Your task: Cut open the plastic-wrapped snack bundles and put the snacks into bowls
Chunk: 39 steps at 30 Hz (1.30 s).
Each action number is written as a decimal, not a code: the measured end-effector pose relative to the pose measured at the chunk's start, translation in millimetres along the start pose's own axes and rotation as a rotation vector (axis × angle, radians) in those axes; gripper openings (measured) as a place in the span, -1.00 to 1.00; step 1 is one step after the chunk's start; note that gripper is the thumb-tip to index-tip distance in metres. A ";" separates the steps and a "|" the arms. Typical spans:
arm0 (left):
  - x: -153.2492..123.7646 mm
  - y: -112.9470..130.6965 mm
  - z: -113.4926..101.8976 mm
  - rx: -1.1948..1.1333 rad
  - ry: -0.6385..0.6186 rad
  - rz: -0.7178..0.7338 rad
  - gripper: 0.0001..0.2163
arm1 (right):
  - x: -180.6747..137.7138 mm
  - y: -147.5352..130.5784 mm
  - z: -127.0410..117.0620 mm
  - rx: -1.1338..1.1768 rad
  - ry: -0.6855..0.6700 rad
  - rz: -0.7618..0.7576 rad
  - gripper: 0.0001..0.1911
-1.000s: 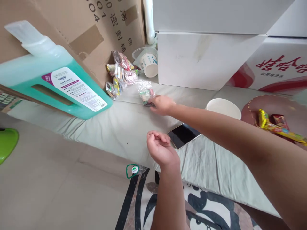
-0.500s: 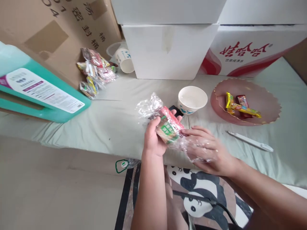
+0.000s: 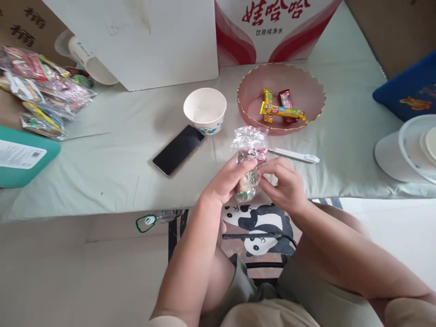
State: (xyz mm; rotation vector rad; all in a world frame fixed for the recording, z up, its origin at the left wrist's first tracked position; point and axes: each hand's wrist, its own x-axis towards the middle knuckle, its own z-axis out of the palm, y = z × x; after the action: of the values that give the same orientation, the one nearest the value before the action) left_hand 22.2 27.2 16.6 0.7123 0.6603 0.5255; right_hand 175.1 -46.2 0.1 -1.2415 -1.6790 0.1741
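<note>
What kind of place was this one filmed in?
Probably a room in a home, though a back room elsewhere is possible: a pale cloth lies under a pink bowl of snacks, and a panda-print mat covers part of the floor.

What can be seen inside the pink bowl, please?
The pink bowl holds a long yellow packet lying across another yellow packet and a red packet. It hides the middle of both, and the part of the bowl beneath them cannot be seen.
</note>
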 end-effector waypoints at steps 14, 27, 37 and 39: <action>-9.6 -32.4 20.5 0.359 0.059 0.029 0.09 | -15.4 16.0 -32.0 0.190 -0.101 0.300 -0.77; -22.4 -43.6 2.4 0.371 -0.010 0.065 -0.11 | -13.6 29.9 -29.5 0.578 -0.173 0.735 -0.71; -11.6 -35.3 13.8 0.333 0.058 0.169 -0.53 | -12.5 34.2 -34.5 0.165 -0.220 0.104 -0.77; -13.0 -34.9 11.1 0.352 0.087 0.194 -0.66 | -14.7 32.0 -33.4 0.152 -0.182 0.118 -0.72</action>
State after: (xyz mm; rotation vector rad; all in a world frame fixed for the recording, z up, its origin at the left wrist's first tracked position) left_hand 28.6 -8.3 2.2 1.0966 0.7789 0.6281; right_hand 220.9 -56.7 -12.2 -1.2402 -1.7119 0.4901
